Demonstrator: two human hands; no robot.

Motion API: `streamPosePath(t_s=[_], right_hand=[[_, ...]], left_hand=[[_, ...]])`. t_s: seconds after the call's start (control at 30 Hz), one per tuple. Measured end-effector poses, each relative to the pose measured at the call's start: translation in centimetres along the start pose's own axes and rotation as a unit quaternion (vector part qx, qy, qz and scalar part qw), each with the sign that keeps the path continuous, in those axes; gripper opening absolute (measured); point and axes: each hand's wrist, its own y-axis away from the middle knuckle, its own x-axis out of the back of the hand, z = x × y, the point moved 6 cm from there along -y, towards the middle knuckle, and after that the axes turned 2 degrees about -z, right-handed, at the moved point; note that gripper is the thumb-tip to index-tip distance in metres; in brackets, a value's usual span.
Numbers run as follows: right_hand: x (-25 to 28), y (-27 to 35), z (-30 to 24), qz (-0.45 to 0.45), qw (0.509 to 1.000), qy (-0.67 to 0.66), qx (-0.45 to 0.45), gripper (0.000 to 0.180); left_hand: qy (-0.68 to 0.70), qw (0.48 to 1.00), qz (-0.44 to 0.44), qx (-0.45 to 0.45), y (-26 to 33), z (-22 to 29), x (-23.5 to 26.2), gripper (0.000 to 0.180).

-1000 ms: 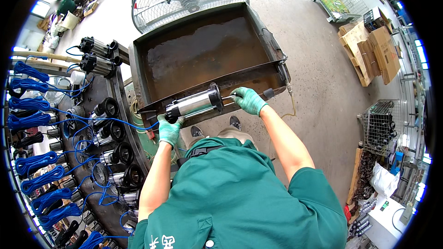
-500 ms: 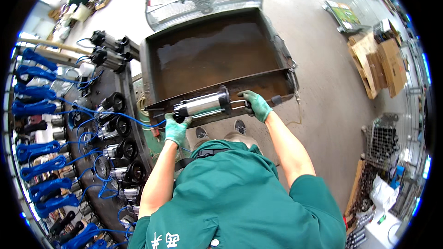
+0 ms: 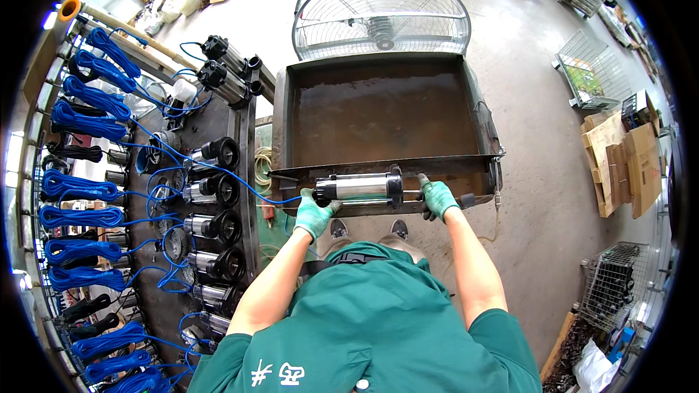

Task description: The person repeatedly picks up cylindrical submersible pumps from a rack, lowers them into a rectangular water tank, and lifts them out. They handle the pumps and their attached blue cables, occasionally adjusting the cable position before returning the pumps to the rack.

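Holding a silver cylindrical pump [image 3: 358,189] level across the near rim of the rusty water tank [image 3: 378,113], the person has both gloved hands on it: the left hand [image 3: 314,212] is clenched around the black end where the blue cable [image 3: 240,180] leaves, the right hand [image 3: 438,196] wrapped about the other end. To my eye, the sound way to handle it is to keep it level and both grips firm, since the casing looks smooth and heavy, and to let the cable trail loose rather than tug.

Left of the tank, a tabletop [image 3: 244,138] crowded with more pumps [image 3: 211,193] sits close, so there is little room that way. Beyond the tank's far rim stands a big floor fan [image 3: 382,18]. Right of the tank the concrete floor [image 3: 539,175] lies open, and the tank's own brown water offers the widest free space.
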Motion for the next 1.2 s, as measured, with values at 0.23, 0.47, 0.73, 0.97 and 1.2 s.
streamPosePath(t_s=[0.23, 0.47, 0.73, 0.97, 1.2], right_hand=[[0.2, -2.8, -0.2, 0.117, 0.963, 0.164, 0.177, 0.056], [-0.1, -1.0, 0.7, -0.060, 0.987, -0.151, 0.017, 0.033], [0.6, 1.0, 0.8, -0.215, 0.945, -0.243, 0.031, 0.050], [0.6, -1.3, 1.2, -0.116, 0.989, -0.090, -0.012, 0.047], [-1.0, -0.6, 1.2, -0.144, 0.932, -0.327, 0.068, 0.060]], left_hand=[[-0.024, 1.000, 0.009, -0.016, -0.5, -0.9, -0.1, 0.056], [-0.049, 0.999, 0.006, -0.023, -0.2, -0.6, 0.4, 0.059], [-0.089, 0.996, 0.008, -0.012, -0.4, -0.5, 0.3, 0.067], [-0.072, 0.997, 0.009, -0.020, -0.6, -1.4, 0.3, 0.067], [-0.068, 0.998, 0.010, -0.013, 0.1, 0.0, 0.2, 0.060]])
